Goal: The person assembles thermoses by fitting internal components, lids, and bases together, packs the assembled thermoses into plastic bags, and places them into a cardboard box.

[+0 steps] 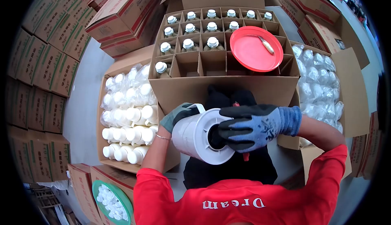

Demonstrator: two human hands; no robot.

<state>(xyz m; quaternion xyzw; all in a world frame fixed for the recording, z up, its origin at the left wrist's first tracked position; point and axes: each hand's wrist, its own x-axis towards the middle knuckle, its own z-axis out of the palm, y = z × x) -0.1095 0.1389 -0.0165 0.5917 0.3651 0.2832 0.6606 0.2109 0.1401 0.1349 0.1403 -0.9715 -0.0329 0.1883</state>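
Note:
A white cylindrical jug (pixel 188 137) lies tilted over my lap, its round open base with a dark hole facing right. My left hand (pixel 184 114), in a grey-green glove, is wrapped round the jug near its handle. My right hand (pixel 254 128), in a blue and black glove, rests against the base, its fingers partly over the rim of the hole; whether they hold a part is hidden. Just beyond stands a divided carton (pixel 224 87) with several white-capped bottles (pixel 212 42). A red round tray (pixel 248 47) with a small slim object (pixel 266 45) lies on its dividers.
To the left is an open carton of white jugs (pixel 134 135), some bagged. At the right, another carton holds clear-wrapped items (pixel 319 78). A green basin (pixel 97 196) of small white parts (pixel 112 202) sits at the lower left. Stacked boxes (pixel 49 62) line the far left.

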